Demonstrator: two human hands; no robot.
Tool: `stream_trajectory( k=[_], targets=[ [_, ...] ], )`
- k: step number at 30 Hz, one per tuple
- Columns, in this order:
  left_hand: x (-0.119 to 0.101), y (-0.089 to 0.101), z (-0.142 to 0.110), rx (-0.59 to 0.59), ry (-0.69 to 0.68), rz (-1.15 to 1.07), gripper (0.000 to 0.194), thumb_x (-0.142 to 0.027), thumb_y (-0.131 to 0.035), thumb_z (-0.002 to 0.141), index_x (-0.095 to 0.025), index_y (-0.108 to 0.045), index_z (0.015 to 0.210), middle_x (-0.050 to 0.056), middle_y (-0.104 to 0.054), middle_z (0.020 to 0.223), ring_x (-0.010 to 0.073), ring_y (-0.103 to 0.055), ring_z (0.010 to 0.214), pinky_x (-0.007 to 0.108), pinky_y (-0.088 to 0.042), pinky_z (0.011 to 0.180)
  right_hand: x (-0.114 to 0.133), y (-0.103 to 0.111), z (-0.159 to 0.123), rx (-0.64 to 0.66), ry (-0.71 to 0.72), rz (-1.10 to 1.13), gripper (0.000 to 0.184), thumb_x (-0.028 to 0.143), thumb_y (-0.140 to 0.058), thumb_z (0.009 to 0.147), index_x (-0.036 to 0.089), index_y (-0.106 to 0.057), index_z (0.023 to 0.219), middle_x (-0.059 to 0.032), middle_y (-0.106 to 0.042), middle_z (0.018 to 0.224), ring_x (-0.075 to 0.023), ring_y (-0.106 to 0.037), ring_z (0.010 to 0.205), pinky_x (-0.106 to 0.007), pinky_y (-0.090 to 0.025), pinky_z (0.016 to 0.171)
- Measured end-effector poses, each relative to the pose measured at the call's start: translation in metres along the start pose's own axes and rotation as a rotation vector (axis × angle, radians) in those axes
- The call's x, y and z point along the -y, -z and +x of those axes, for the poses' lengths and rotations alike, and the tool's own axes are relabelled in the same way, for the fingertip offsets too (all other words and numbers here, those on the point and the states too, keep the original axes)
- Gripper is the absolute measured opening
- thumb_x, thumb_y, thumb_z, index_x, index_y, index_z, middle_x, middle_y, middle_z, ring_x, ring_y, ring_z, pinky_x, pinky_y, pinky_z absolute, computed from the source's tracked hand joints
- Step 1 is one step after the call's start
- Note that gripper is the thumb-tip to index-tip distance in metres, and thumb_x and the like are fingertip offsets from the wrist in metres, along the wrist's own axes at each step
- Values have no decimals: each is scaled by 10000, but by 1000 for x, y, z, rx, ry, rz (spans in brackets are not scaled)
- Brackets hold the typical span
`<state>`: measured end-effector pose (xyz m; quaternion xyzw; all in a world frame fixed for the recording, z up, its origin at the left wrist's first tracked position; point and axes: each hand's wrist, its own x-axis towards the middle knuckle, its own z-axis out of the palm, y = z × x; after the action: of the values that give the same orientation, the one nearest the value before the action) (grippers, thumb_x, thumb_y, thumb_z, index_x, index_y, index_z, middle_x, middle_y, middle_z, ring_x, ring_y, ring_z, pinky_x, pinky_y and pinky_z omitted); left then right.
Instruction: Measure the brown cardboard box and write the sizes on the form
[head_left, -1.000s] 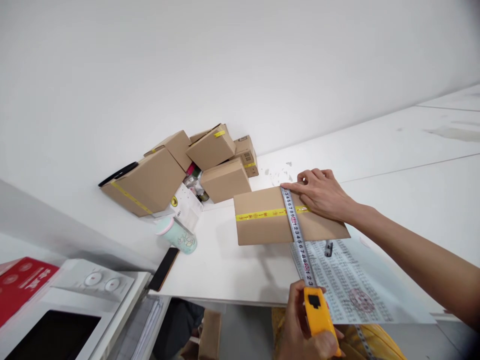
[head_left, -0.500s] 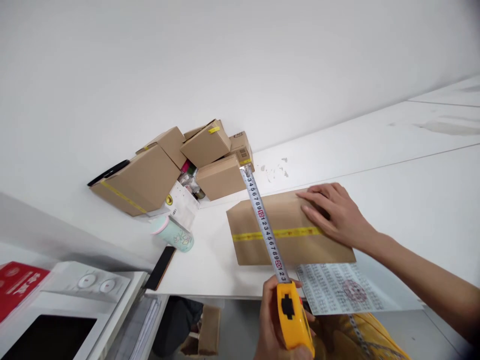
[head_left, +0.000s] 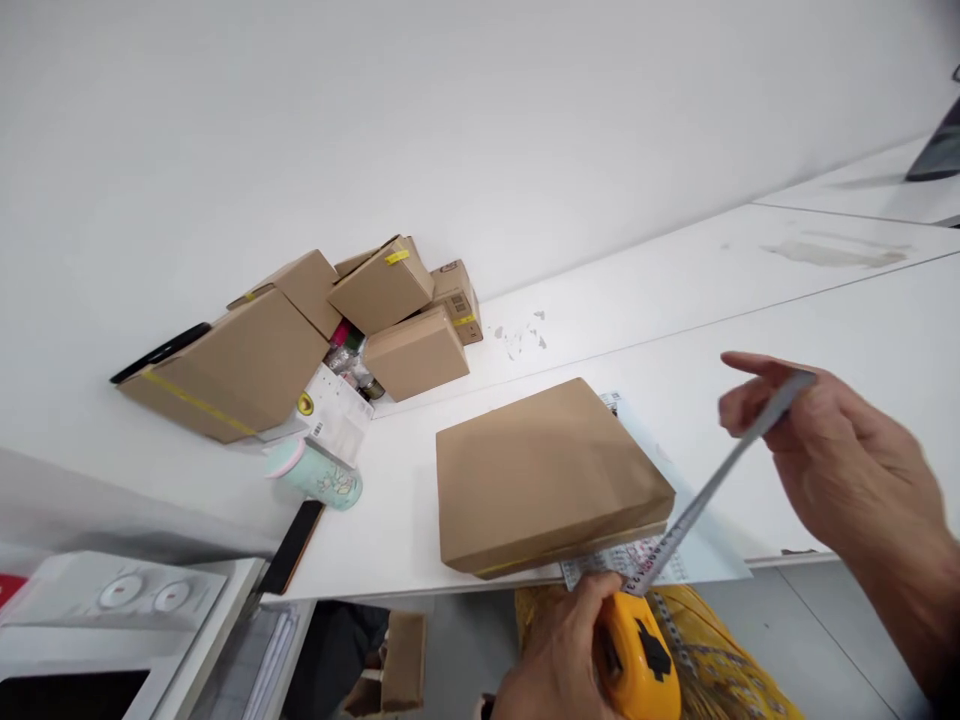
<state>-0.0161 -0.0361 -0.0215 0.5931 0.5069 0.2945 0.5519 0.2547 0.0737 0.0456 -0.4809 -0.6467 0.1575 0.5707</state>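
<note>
My left hand [head_left: 559, 655] grasps the yellow tape measure [head_left: 643, 665] before the table's near edge; my right hand [head_left: 855, 460] pinches the extended blade [head_left: 724, 475]. Beyond them, 1 carton [head_left: 540, 480] rests on the table [head_left: 394, 520], overlapping 1 printed sheet [head_left: 709, 550]; farther left, 1 mint tumbler [head_left: 326, 477].

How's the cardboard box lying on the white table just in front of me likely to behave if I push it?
The cardboard box will probably feel stiff: its edges look straight. It seems unlikely to tip, since it lies broad face up with low sides. It might drag the printed sheet, which it appears to overlap.
</note>
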Motion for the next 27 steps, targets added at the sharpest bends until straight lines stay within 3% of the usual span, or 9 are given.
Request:
stream_trajectory(
  k=[3,5,9,12,14,17,20,23,27],
  targets=[
    [-1,-2,0,55,16,107,1064,-307,-971,405,-335,-596,1401,100,-610,1395,425,-550,1273,554,-419,1107,12,9,-4,-260,-237,375,235,445,-488,987,408,-686,866,-76,-543,860,-306,-529,766,-502,-455,641],
    [-1,-2,2,94,37,143,1187,-343,-983,398,-346,-511,1487,112,-591,1434,437,-539,1299,569,-409,1113,17,11,-14,-293,-279,442,237,456,-558,954,375,-671,762,-71,-541,829,-286,-507,708,-472,-433,572],
    [-2,-4,5,68,-14,50,1387,-339,-983,436,-313,-259,1619,139,-620,1398,418,-572,1291,540,-439,1098,22,7,-42,-11,-180,351,186,435,-623,924,396,-744,789,-38,-668,747,-246,-587,576,-406,-460,435],
    [-9,-12,1,-54,-171,-19,1319,-313,-968,471,-313,-298,1607,134,-658,1337,416,-601,1262,508,-502,1041,25,3,-62,217,19,277,120,377,-671,905,404,-779,861,-12,-712,687,-227,-654,548,-363,-501,426],
    [-17,-17,-3,-221,-256,-21,1225,-323,-962,488,-312,-385,1569,136,-680,1284,431,-629,1218,496,-558,961,20,2,-69,191,87,173,122,364,-670,903,388,-763,827,-1,-695,638,-218,-636,510,-352,-477,405],
    [-32,-16,0,-415,-329,-13,1073,-326,-911,602,-320,-399,1545,148,-653,1322,404,-665,1162,455,-607,852,-10,-1,-63,30,-69,1,324,410,-561,964,329,-672,670,6,-629,558,-192,-564,441,-335,-430,394],
    [-41,-4,23,-654,-464,51,1017,-271,-857,686,-302,-316,1547,175,-577,1417,340,-663,1169,416,-604,873,-62,-21,-40,-11,-335,-92,343,493,-522,969,273,-660,745,-25,-692,687,-210,-625,566,-347,-503,503],
    [-39,9,53,-908,-607,250,896,-289,-812,758,-243,-334,1515,195,-568,1400,316,-652,1183,386,-603,857,-114,-56,-20,113,-272,-133,333,453,-480,962,252,-714,1088,-48,-718,814,-225,-648,706,-372,-536,636],
    [-29,18,72,-970,-689,723,692,-300,-767,815,-235,-469,1436,161,-642,1275,317,-672,1114,417,-585,867,-143,-90,-16,341,-132,-372,371,378,-427,990,253,-741,1144,-74,-687,828,-251,-639,817,-392,-478,731]
  ],
)
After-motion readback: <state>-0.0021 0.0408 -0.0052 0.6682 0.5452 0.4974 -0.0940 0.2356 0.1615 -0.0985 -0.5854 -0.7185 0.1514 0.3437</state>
